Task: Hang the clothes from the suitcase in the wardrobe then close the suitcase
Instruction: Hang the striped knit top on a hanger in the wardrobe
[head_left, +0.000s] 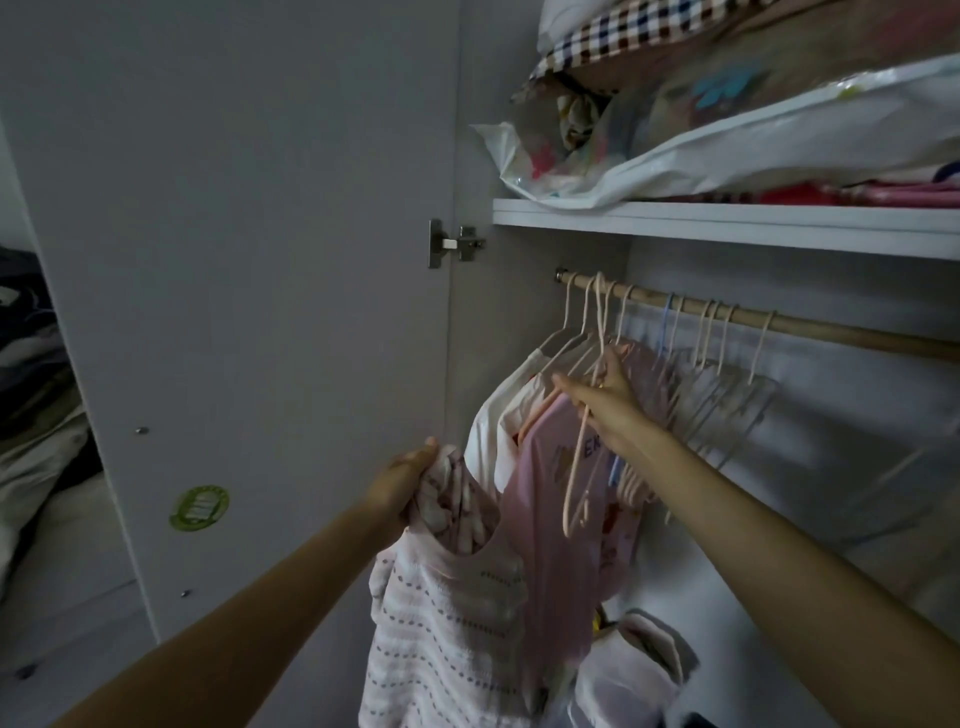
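Note:
My left hand (402, 480) grips the bunched top of a pale pink knitted garment (447, 618), which hangs down in front of the wardrobe. My right hand (605, 395) reaches up to the hangers and holds an empty pink hanger (582, 462), whose hook still goes up to the wooden rail (831, 330). Just left of and behind that hand hang a white garment (485, 436) and a pink printed shirt (550, 499). Several empty hangers (711, 374) hang further right on the rail. The suitcase is out of view.
The open wardrobe door (234, 260) stands at the left, hinge (457, 243) beside the shelf (727, 223). Bags and bedding (727, 130) fill the shelf above. White bags (628, 670) lie on the wardrobe floor. Bedding (36, 415) shows at far left.

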